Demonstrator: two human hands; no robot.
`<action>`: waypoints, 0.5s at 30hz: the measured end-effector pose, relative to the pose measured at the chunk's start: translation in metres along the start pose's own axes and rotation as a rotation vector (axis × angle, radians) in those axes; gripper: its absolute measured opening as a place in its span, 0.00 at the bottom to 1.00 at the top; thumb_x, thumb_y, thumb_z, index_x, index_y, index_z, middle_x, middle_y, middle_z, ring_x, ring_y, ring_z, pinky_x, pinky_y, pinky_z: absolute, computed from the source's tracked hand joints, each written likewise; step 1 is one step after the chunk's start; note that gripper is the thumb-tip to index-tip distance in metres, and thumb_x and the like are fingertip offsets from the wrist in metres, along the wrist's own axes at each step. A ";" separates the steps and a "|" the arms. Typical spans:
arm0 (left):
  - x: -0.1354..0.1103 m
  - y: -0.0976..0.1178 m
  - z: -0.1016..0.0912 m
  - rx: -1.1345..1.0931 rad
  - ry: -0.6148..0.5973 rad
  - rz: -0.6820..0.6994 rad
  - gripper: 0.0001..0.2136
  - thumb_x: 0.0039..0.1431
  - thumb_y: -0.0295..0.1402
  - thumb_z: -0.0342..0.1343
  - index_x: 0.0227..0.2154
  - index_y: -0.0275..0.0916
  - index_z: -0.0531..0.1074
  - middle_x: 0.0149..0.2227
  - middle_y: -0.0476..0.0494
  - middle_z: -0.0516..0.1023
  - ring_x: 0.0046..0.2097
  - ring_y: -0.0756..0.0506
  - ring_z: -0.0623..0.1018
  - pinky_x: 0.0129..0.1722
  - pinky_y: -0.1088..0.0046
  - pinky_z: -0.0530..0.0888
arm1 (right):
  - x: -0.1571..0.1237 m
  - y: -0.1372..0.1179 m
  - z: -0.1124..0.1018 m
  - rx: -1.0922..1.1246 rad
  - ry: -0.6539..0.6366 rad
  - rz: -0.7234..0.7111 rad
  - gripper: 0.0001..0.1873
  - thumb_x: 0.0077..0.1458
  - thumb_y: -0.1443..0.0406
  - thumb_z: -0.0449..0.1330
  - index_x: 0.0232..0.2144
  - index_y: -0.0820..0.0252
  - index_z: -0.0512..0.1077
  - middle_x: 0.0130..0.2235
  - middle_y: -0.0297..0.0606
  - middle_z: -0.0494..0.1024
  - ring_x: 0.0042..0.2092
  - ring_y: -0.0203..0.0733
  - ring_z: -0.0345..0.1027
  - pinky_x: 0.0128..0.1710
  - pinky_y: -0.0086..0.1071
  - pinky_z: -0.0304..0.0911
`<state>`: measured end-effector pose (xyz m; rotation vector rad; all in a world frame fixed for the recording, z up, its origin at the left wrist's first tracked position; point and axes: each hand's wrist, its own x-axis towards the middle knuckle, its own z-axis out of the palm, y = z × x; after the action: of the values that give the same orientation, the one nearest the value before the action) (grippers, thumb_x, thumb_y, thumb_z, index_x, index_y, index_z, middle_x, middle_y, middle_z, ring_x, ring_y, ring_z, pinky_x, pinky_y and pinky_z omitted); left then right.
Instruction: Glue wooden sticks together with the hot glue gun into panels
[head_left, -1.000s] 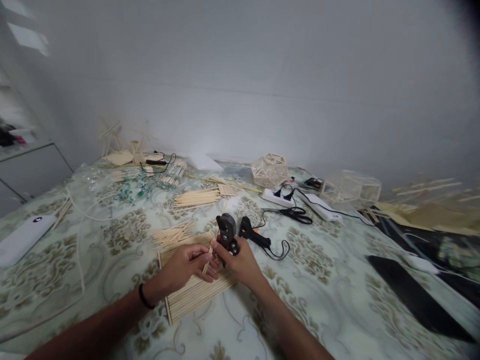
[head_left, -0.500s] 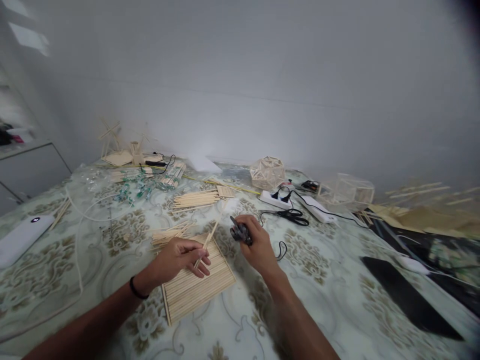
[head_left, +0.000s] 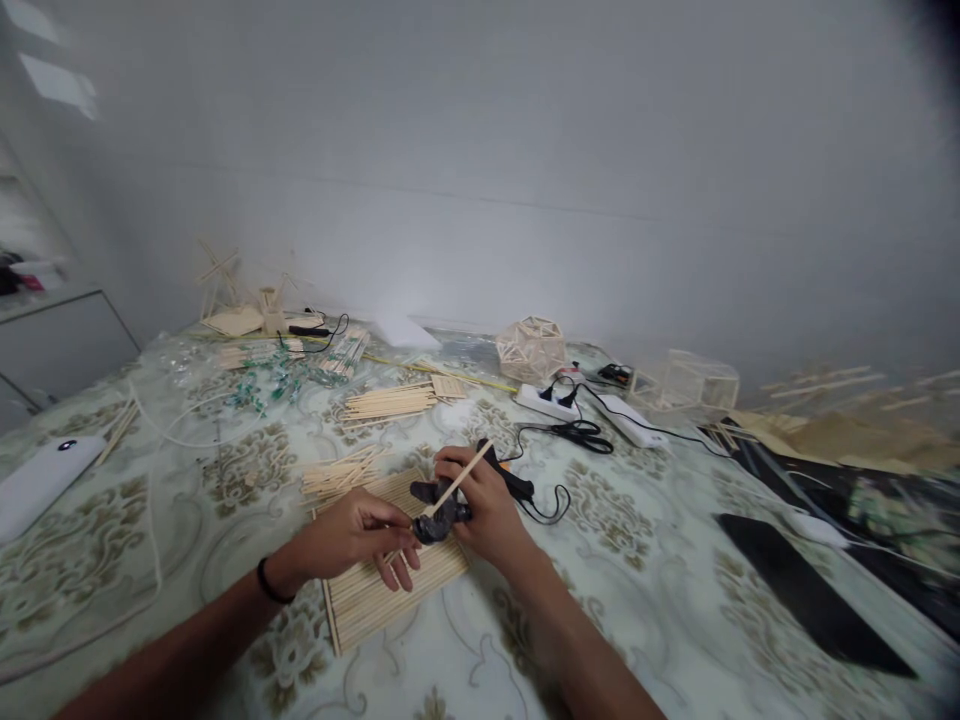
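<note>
My left hand is closed in a pinch on the lower end of a thin wooden stick, its other fingers loosely extended. The stick slants up to the right. My right hand is wrapped around a dark hand tool with short jaws, which looks like cutters; blur hides its exact kind. The tool's head is at the stick, close to my left fingertips. Below both hands lies a flat panel of wooden sticks set side by side, partly covered by them.
Behind the panel are loose sticks and a stick bundle. A black corded tool, apparently a glue gun, lies right of my right hand. Farther back stand a power strip and a stick-built polyhedron. A black flat object lies at right.
My right hand has moved left and down with the dark tool, bringing it to the stick in my left hand. The stick now tilts farther right, and the black corded tool has come into view.
</note>
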<state>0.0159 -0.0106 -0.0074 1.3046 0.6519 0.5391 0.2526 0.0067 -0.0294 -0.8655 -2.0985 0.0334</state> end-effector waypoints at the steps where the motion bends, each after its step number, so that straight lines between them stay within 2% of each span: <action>1: 0.000 0.000 0.000 -0.002 -0.005 0.000 0.20 0.56 0.51 0.67 0.30 0.34 0.83 0.30 0.39 0.85 0.30 0.43 0.86 0.28 0.73 0.82 | 0.000 0.000 0.000 -0.002 -0.002 -0.003 0.24 0.47 0.75 0.58 0.48 0.55 0.69 0.51 0.48 0.75 0.51 0.52 0.72 0.49 0.43 0.69; 6: -0.001 -0.001 -0.002 -0.006 -0.020 -0.003 0.19 0.58 0.50 0.67 0.30 0.35 0.84 0.28 0.40 0.85 0.29 0.44 0.86 0.29 0.74 0.82 | 0.002 0.000 0.001 0.001 -0.006 0.001 0.23 0.48 0.75 0.59 0.47 0.55 0.69 0.50 0.48 0.75 0.51 0.52 0.71 0.50 0.45 0.68; 11: 0.001 -0.003 -0.003 0.004 -0.035 0.000 0.20 0.58 0.50 0.66 0.30 0.35 0.83 0.28 0.40 0.85 0.29 0.44 0.86 0.30 0.75 0.82 | 0.002 -0.001 0.004 0.033 0.004 -0.031 0.24 0.49 0.75 0.60 0.49 0.54 0.68 0.51 0.47 0.75 0.54 0.52 0.70 0.56 0.49 0.66; 15: 0.002 -0.003 -0.003 0.032 -0.014 0.018 0.22 0.59 0.52 0.65 0.30 0.34 0.83 0.28 0.38 0.85 0.30 0.44 0.86 0.31 0.75 0.82 | 0.000 -0.002 0.010 0.101 -0.016 0.004 0.24 0.49 0.75 0.61 0.49 0.54 0.68 0.52 0.48 0.74 0.55 0.52 0.70 0.54 0.46 0.67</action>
<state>0.0153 -0.0079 -0.0107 1.3447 0.6394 0.5358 0.2446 0.0079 -0.0348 -0.8117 -2.0909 0.1478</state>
